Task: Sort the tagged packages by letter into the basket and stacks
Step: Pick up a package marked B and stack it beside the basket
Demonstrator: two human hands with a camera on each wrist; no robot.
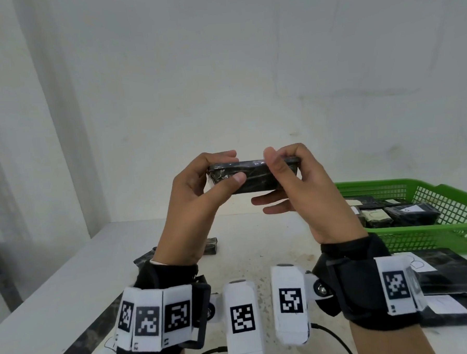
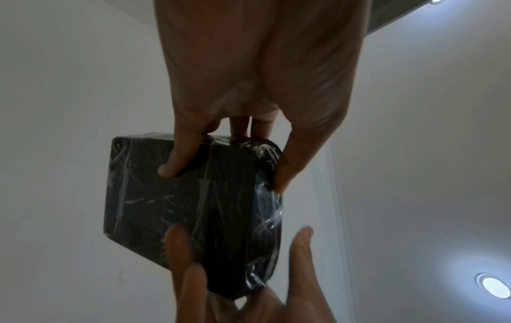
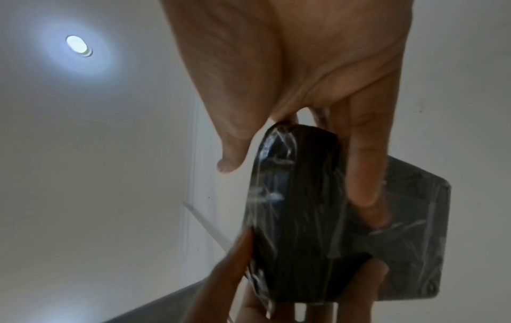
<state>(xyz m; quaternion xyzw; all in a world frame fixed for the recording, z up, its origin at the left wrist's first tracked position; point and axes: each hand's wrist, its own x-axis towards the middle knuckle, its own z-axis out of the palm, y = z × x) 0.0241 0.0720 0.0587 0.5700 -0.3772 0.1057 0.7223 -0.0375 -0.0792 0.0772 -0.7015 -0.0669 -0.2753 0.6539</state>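
Note:
Both hands hold one black package [image 1: 254, 181] wrapped in clear film, raised well above the white table [image 1: 70, 280], with its thin edge toward me. My left hand [image 1: 228, 167] grips its left end, thumb on the near side and fingers over the top. My right hand [image 1: 280, 165] grips its right end, two lower fingers stretched out beneath. The left wrist view has my left hand [image 2: 221, 178] with fingers and thumb round the package [image 2: 193, 218]. The right wrist view has my right hand [image 3: 296, 174] with a finger across the package [image 3: 298, 218]. No tag shows on it.
A green mesh basket [image 1: 433, 236] at the right holds several tagged black packages. Two flat black packages [image 1: 454, 273] with white tags lie in front of it at the table's right edge. Two small black packages [image 1: 211, 245] lie on the table beneath my left hand.

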